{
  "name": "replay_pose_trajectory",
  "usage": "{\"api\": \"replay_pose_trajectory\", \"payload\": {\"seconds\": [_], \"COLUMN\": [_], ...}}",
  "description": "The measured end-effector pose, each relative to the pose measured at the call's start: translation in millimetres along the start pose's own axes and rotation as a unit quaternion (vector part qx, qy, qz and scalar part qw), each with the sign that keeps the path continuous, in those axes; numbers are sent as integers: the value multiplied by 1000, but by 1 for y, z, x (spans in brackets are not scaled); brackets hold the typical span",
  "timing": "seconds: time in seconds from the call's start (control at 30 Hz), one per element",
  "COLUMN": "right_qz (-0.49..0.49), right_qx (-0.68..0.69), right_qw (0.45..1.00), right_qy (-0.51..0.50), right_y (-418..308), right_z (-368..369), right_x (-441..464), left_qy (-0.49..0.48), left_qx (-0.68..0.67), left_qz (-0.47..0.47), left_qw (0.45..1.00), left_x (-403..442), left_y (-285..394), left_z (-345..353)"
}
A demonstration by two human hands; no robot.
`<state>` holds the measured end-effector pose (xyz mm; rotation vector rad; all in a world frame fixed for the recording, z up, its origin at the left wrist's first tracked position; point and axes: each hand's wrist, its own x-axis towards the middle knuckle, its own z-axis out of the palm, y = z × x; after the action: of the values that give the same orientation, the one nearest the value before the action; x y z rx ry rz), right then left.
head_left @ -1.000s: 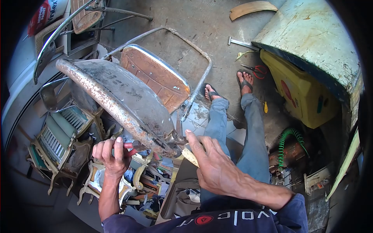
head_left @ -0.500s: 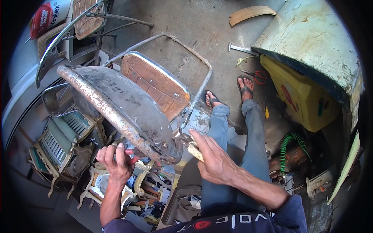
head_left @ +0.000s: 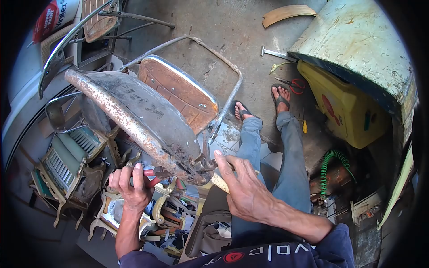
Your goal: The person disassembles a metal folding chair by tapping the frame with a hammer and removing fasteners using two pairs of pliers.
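My left hand (head_left: pixel 133 188) is closed round the red-handled pliers (head_left: pixel 152 173), whose jaws meet the lower edge of a tilted chair seat (head_left: pixel 147 107). That seat has a dark, stained underside and a rusty, flaking metal rim. In my right hand (head_left: pixel 246 187) is a hammer (head_left: pixel 220 182) with a pale, worn handle, partly covered by my fingers. Its metal head lies close to the near corner of the seat; whether it touches cannot be made out. Behind the seat, a brown chair panel (head_left: pixel 174 91) sits within a bent metal tube frame (head_left: pixel 239 71).
Red-handled scissors (head_left: pixel 297 85), a yellow-handled screwdriver (head_left: pixel 304 127) and a metal tool (head_left: pixel 277 54) lie on the floor by my feet. A green coiled hose (head_left: pixel 328 165) is at right, near a yellow container (head_left: pixel 348 116). Carved chair frames (head_left: pixel 67 156) crowd the left.
The hammer head has come down and closer to the seat's near corner, and my right hand has shifted slightly downward. My left hand keeps its grip on the pliers.
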<state>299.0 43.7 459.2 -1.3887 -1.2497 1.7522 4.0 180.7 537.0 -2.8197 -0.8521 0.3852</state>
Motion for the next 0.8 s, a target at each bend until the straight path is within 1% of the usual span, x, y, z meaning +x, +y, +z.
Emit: {"api": "replay_pose_trajectory", "payload": {"seconds": [0.07, 0.13, 0.17, 0.27, 0.47, 0.63, 0.77, 0.8], "right_qz": [-2, -1, -1, -9, -19, -48, -63, -88], "right_qx": [-6, -9, -7, 31, -4, -21, -9, -13], "right_qw": [1000, 1000, 1000, 999, 999, 996, 995, 991], "right_qy": [0, 28, 27, 37, 42, 72, 81, 99], "right_y": [2, -2, -2, 3, 6, 17, 28, 34], "right_z": [0, 3, 6, 11, 8, 15, 22, 26], "right_x": [0, 0, -1, 2, 4, 9, 15, 19], "left_qy": [3, -2, 0, 5, 4, 3, -22, -29], "left_qx": [1, 1, 2, 3, 2, 7, -25, -41], "left_qz": [-2, -1, -2, -2, -4, -3, -8, -16], "left_qw": [1000, 1000, 1000, 1000, 1000, 1000, 999, 999], "left_x": [1, -1, 0, 2, 2, 0, -8, -8], "left_y": [1, 1, 2, 0, 1, 1, 1, 1], "left_z": [1, -1, -1, 0, 0, -2, 0, 0]}}
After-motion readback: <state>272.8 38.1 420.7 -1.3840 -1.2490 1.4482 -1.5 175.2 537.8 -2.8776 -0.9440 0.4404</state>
